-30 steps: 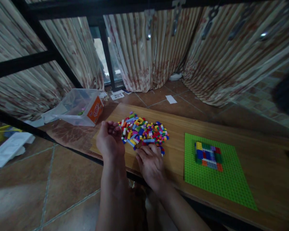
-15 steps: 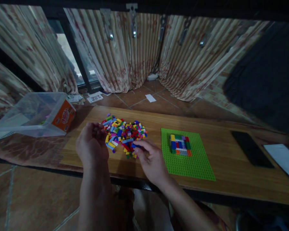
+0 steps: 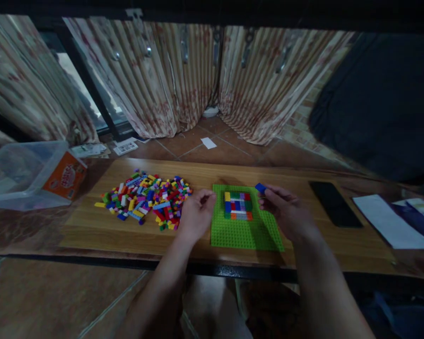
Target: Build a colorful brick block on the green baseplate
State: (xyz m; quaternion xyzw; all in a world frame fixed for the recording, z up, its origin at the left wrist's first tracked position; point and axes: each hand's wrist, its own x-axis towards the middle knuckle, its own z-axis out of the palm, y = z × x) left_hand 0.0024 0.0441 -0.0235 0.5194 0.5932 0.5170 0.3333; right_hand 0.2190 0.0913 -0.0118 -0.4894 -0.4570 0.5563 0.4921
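Blue building brick (image 3: 260, 188) sits clamped in the right grip (image 3: 288, 212), green studded baseplate (image 3: 229, 236) below-left; a level pinch should steady it. Left grip (image 3: 198, 214): cannot tell if closed.

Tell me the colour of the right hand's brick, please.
The brick is blue, clearest in the head view.

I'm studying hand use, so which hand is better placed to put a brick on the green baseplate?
Probably the right hand: it holds a blue brick near the far right corner of the green baseplate, close to the joined bricks. The left hand, by the baseplate's left edge, shows no brick.
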